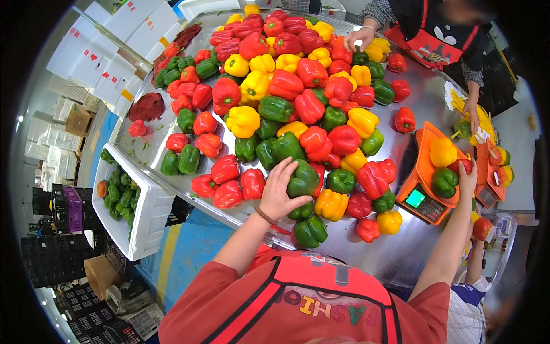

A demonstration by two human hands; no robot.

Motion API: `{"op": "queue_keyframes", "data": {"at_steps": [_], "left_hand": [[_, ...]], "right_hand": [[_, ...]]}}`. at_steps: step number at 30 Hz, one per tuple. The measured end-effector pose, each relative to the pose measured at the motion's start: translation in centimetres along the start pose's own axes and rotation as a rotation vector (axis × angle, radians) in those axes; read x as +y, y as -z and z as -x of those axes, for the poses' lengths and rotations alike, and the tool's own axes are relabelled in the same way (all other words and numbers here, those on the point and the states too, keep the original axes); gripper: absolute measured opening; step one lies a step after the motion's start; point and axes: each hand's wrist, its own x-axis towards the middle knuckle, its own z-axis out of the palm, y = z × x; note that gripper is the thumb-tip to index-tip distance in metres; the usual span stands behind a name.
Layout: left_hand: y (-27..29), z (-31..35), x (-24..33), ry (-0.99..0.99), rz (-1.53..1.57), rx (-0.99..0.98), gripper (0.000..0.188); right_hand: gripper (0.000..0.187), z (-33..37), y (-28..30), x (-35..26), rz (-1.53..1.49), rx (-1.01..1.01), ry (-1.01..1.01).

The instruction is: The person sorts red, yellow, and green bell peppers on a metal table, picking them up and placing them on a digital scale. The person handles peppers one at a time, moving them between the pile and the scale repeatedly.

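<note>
Bare metal shows along the bench's [429, 92] right side, while the heap of peppers [281, 86] in the middle seems largely left to handle. Near the right edge, an orange scale [419, 163] already bears a yellow pepper [443, 152] and a dark green pepper [444, 182]; the right hand [468, 176] clamps a red pepper [460, 165] there. Fingers curled, the left hand [279, 188] grips a glossy green pepper [303, 180] toward the near edge.

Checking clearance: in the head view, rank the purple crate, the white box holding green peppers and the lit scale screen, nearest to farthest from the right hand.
From the right hand:
1. Lit screen: left of it, on the orange scale.
2. White box: by the table's left end.
3. Purple crate: far left.
</note>
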Motion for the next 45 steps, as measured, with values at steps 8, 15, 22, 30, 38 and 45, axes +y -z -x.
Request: {"op": "queue_keyframes", "data": {"at_steps": [8, 15, 22, 30, 38, 45], "left_hand": [[4.2, -12.1, -5.4, -0.057, -0.193, 0.221, 0.074], [3.3, -22.6, -12.5, 0.094, -0.520, 0.001, 0.083], [2.2, -25.1, -11.4, 0.318, -0.492, -0.115, 0.085], [2.4, -22.8, -11.4, 0.257, -0.353, 0.111, 0.052], [3.2, -24.1, -11.5, 0.099, -0.449, 0.149, 0.065], [1.9, -26.5, -10.0, 0.061, -0.783, -0.296, 0.083]], "right_hand": [[0.062, 3.3, 2.9, -6.5, -0.147, 0.448, 0.107], [0.066, 15.1, 0.1, -21.5, -0.855, -0.288, 0.255], [0.066, 22.4, -7.8, -26.7, -0.557, -0.713, 0.471], [0.068, 23.5, -8.6, -27.1, -0.488, -0.657, 0.497], [0.069, 23.6, -8.1, -27.0, -0.512, -0.629, 0.467], [0.063, 24.4, -6.7, -26.1, -0.544, -0.556, 0.427]]}}
